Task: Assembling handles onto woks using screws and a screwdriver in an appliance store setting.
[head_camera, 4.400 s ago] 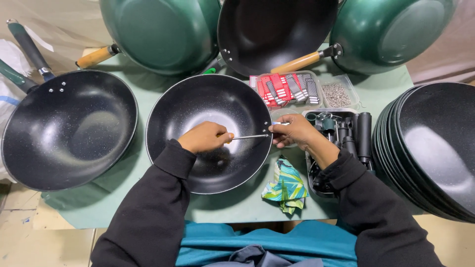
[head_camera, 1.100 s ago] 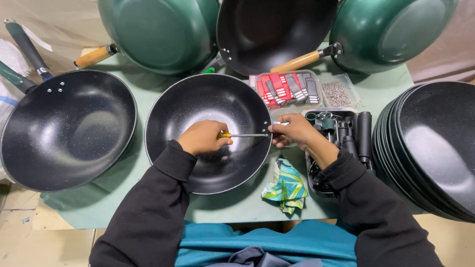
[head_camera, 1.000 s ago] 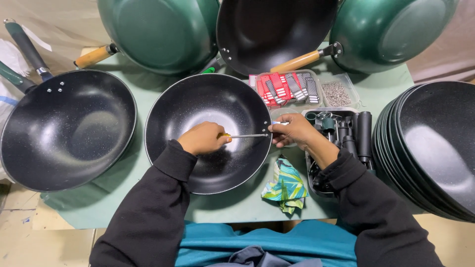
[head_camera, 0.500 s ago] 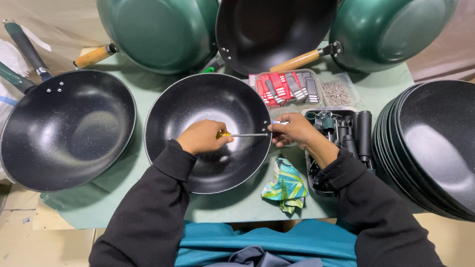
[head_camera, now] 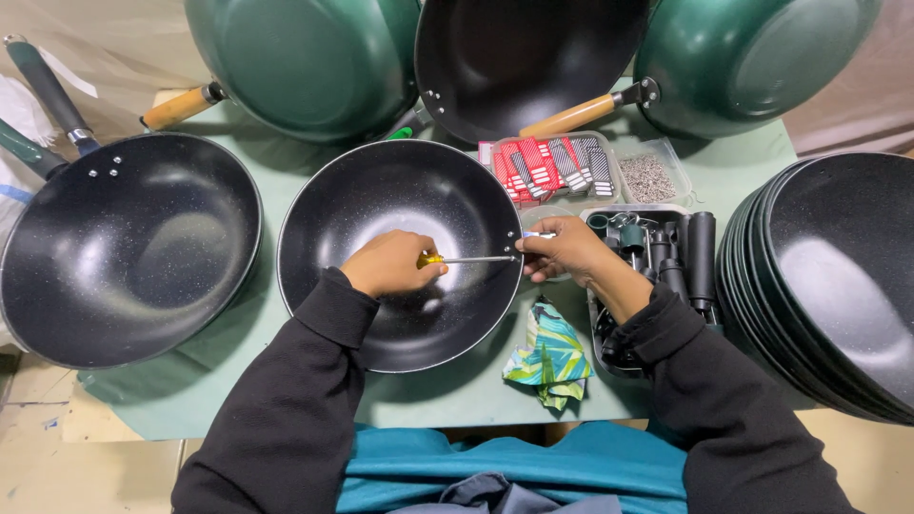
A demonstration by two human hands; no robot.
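behind pan [head_camera: 381, 314], red-and-grey packets [head_camera: 547, 169] in tray.

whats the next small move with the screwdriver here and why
Probably turn the screwdriver while keeping it level. The left hand grips its yellow handle inside the black wok, the tip meets the wok's right rim, and the right hand braces there. Whether the screw is tight cannot be seen.

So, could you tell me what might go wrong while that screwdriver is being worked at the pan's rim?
The screwdriver in the left hand could slip and scratch the black pan. Its tip points at the right hand gripping the rim, so a slip might jab the fingers. The pan could also shift on the table.
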